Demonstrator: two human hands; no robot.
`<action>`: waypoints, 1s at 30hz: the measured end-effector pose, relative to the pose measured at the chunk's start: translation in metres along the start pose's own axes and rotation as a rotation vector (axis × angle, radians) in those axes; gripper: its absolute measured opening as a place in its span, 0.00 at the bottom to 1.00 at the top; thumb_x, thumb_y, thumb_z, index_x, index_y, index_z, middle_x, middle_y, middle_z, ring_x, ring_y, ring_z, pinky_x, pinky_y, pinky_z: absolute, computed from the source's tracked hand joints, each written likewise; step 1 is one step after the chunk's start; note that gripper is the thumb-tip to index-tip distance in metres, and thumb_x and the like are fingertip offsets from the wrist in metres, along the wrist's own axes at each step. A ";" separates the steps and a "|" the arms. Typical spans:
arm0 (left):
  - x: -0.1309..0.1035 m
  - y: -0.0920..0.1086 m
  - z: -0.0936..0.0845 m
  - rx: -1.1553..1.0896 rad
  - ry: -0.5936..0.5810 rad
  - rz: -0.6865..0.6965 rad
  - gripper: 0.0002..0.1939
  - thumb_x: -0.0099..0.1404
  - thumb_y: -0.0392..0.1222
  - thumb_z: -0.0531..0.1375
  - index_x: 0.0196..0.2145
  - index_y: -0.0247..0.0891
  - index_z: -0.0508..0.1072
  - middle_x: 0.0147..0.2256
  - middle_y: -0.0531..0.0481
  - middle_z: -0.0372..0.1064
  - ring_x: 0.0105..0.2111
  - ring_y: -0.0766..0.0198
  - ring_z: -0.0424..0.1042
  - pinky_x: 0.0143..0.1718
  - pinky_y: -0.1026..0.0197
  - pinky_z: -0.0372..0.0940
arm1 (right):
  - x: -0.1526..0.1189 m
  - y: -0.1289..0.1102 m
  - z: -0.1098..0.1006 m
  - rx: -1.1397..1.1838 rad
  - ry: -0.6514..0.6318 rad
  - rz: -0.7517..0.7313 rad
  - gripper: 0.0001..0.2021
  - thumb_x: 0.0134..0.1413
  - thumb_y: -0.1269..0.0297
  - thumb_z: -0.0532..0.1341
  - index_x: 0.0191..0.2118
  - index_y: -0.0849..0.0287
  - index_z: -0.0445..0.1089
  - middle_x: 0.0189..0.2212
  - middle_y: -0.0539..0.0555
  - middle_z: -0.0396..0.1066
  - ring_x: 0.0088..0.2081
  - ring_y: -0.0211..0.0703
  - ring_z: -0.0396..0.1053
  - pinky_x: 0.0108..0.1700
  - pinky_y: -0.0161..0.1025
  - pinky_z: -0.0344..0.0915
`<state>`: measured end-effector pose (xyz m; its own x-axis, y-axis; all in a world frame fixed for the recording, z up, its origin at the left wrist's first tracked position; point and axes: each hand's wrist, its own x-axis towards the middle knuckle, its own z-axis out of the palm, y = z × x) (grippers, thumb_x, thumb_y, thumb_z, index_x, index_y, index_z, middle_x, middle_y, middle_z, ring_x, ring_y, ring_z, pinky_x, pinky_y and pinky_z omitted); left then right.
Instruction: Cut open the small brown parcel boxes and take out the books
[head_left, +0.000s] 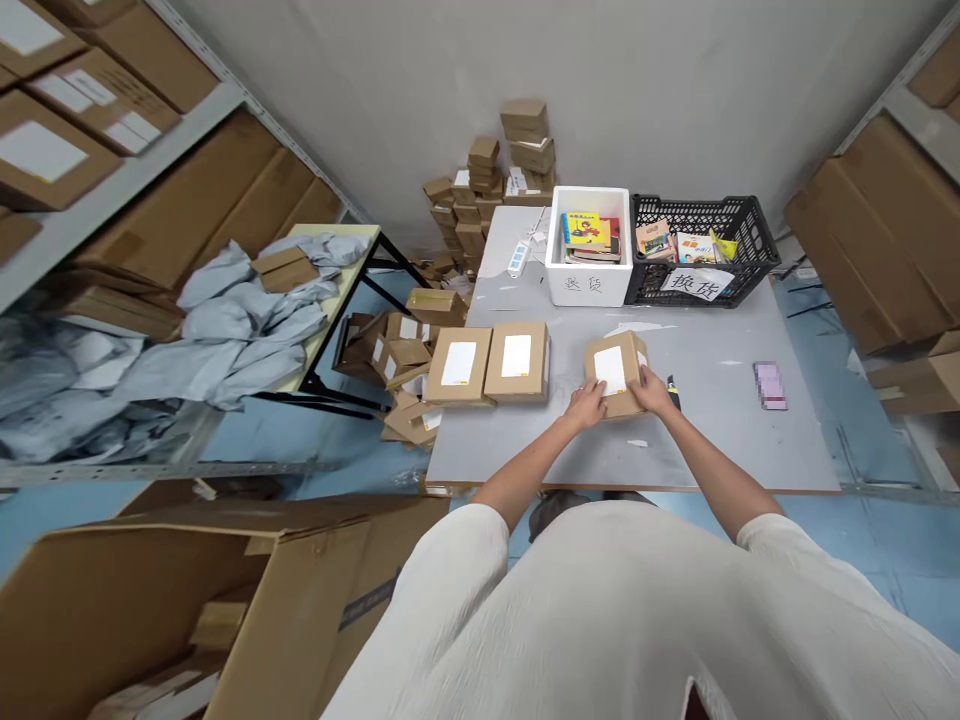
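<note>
A brown cardboard box [616, 360] with a white label is held between my two hands above the grey table [495, 455]. My left hand [587, 404] grips its lower left corner, and my right hand [651, 390] holds its right side. A black and yellow cutter [673, 390] lies just right of my right hand. Left of the held box, two more labelled boxes sit side by side, one [517, 362] nearer and one [459, 366] at the table's left edge.
A white foam box [591, 287] and a black crate [757, 255], both with books, stand at the table's back. A phone [770, 386] lies right. A power strip [518, 259] is back left. Grey parcels [225, 315] cover a side table; a large carton [322, 610] stands lower left.
</note>
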<state>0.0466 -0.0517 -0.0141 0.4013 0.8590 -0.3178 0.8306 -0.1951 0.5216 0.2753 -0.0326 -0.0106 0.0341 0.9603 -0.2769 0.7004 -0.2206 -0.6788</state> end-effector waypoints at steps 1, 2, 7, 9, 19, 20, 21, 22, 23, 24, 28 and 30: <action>-0.002 -0.001 0.001 0.001 0.003 -0.011 0.32 0.74 0.43 0.57 0.73 0.44 0.61 0.76 0.37 0.56 0.74 0.41 0.58 0.72 0.38 0.59 | 0.003 0.004 0.000 0.026 -0.011 -0.003 0.24 0.65 0.52 0.59 0.62 0.57 0.72 0.58 0.64 0.79 0.56 0.60 0.75 0.59 0.51 0.71; -0.003 -0.003 0.001 0.005 0.004 -0.020 0.31 0.74 0.43 0.57 0.73 0.45 0.62 0.76 0.37 0.56 0.74 0.41 0.58 0.72 0.39 0.59 | 0.006 0.008 0.000 0.048 -0.025 -0.005 0.24 0.65 0.53 0.59 0.62 0.57 0.73 0.58 0.63 0.80 0.55 0.59 0.76 0.59 0.51 0.71; -0.007 -0.019 -0.002 0.037 -0.007 -0.048 0.31 0.73 0.39 0.57 0.72 0.45 0.64 0.77 0.38 0.52 0.74 0.41 0.59 0.71 0.39 0.60 | 0.016 0.025 0.007 0.037 -0.071 0.022 0.21 0.65 0.59 0.58 0.58 0.58 0.77 0.57 0.61 0.81 0.54 0.56 0.78 0.60 0.50 0.72; -0.006 -0.025 -0.003 0.040 -0.005 -0.036 0.31 0.73 0.38 0.57 0.72 0.45 0.64 0.77 0.39 0.52 0.74 0.41 0.59 0.72 0.40 0.60 | 0.013 0.030 0.012 0.010 -0.046 0.064 0.22 0.67 0.59 0.57 0.60 0.59 0.76 0.57 0.63 0.80 0.54 0.57 0.78 0.61 0.51 0.72; 0.037 -0.035 -0.025 0.073 0.044 0.061 0.32 0.72 0.39 0.57 0.72 0.44 0.63 0.77 0.36 0.52 0.77 0.42 0.50 0.75 0.37 0.50 | -0.047 0.041 0.030 -0.116 0.004 0.013 0.41 0.62 0.58 0.64 0.78 0.58 0.56 0.69 0.67 0.67 0.66 0.60 0.69 0.69 0.55 0.67; 0.045 -0.035 -0.030 0.067 0.043 0.063 0.32 0.72 0.40 0.57 0.73 0.44 0.62 0.77 0.35 0.52 0.77 0.42 0.50 0.75 0.36 0.50 | -0.052 0.041 0.029 -0.131 0.008 0.034 0.41 0.62 0.58 0.64 0.78 0.58 0.56 0.69 0.67 0.66 0.66 0.60 0.70 0.68 0.54 0.67; 0.053 -0.035 -0.034 0.066 0.041 0.059 0.32 0.72 0.40 0.56 0.73 0.43 0.62 0.77 0.34 0.51 0.77 0.42 0.50 0.75 0.36 0.50 | -0.057 0.041 0.029 -0.145 0.018 0.067 0.40 0.63 0.57 0.64 0.77 0.58 0.56 0.69 0.67 0.67 0.65 0.60 0.71 0.67 0.53 0.68; 0.061 -0.035 -0.038 0.070 0.036 0.055 0.32 0.73 0.40 0.56 0.73 0.42 0.61 0.77 0.33 0.51 0.77 0.42 0.50 0.74 0.36 0.50 | -0.061 0.041 0.028 -0.156 0.031 0.110 0.38 0.64 0.56 0.64 0.76 0.58 0.58 0.68 0.67 0.68 0.63 0.60 0.73 0.65 0.52 0.70; 0.068 -0.035 -0.042 0.078 0.027 0.050 0.32 0.73 0.40 0.55 0.73 0.42 0.61 0.77 0.33 0.50 0.77 0.41 0.50 0.74 0.37 0.51 | -0.064 0.041 0.027 -0.167 0.040 0.161 0.36 0.65 0.55 0.64 0.75 0.58 0.60 0.66 0.67 0.70 0.61 0.59 0.74 0.63 0.52 0.71; 0.075 -0.034 -0.046 0.088 0.014 0.046 0.33 0.73 0.40 0.55 0.73 0.41 0.61 0.77 0.32 0.49 0.78 0.41 0.49 0.74 0.36 0.50 | -0.067 0.041 0.025 -0.176 0.042 0.215 0.34 0.66 0.54 0.64 0.73 0.59 0.62 0.62 0.66 0.74 0.59 0.59 0.76 0.61 0.51 0.72; 0.092 -0.033 -0.058 0.158 -0.072 0.039 0.37 0.71 0.40 0.59 0.75 0.41 0.57 0.79 0.31 0.43 0.80 0.40 0.42 0.77 0.33 0.43 | -0.072 0.041 0.022 -0.061 -0.013 0.375 0.27 0.70 0.54 0.63 0.69 0.60 0.64 0.38 0.57 0.82 0.48 0.54 0.82 0.53 0.46 0.75; 0.095 -0.032 -0.062 0.197 -0.105 0.037 0.37 0.71 0.41 0.60 0.75 0.42 0.56 0.80 0.30 0.42 0.80 0.40 0.40 0.77 0.34 0.42 | -0.072 0.041 0.022 0.095 -0.032 0.405 0.26 0.73 0.57 0.61 0.70 0.60 0.61 0.33 0.53 0.82 0.41 0.49 0.83 0.49 0.42 0.76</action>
<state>0.0341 0.0651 -0.0120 0.4624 0.7975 -0.3876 0.8699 -0.3232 0.3727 0.2860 -0.1144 -0.0340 0.2698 0.7874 -0.5542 0.5658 -0.5954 -0.5704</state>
